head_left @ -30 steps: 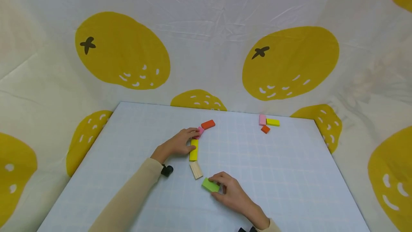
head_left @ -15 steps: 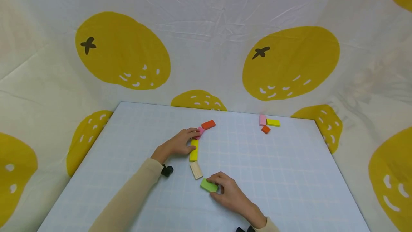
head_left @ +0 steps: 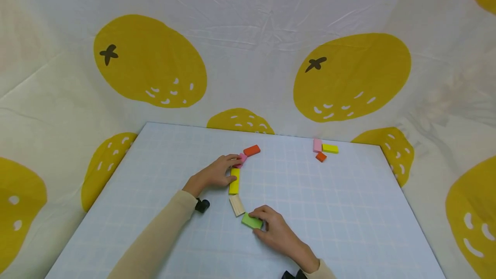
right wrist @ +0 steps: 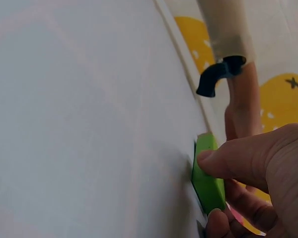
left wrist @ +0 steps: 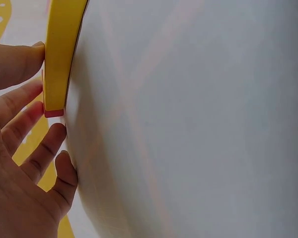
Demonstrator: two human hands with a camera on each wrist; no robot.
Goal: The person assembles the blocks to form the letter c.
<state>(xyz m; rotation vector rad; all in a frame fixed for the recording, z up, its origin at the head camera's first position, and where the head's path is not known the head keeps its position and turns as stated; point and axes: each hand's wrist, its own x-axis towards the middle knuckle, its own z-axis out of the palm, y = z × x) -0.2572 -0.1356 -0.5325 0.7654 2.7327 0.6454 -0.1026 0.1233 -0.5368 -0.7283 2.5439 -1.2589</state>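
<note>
In the head view, a green block (head_left: 252,221) lies at the near end of a bent row, its corner close against a plain wooden block (head_left: 237,206). My right hand (head_left: 276,232) pinches the green block between thumb and fingers; the right wrist view shows the thumb (right wrist: 233,157) on its face. Farther up the row come a yellow block (head_left: 234,181), a pink block (head_left: 242,159) and an orange block (head_left: 252,150). My left hand (head_left: 215,172) rests by the row, thumb at the yellow block's side and extended fingers over the pink one.
Toward the back right of the white gridded table (head_left: 348,210) sit another pink block (head_left: 317,145), a yellow block (head_left: 330,149) and a small orange block (head_left: 320,157). A fruit-patterned cloth (head_left: 248,55) rises behind the table's far edge.
My right hand has slid the green block slightly left and up to the wooden block, narrowing the gap between them. The left hand has stayed in place.
</note>
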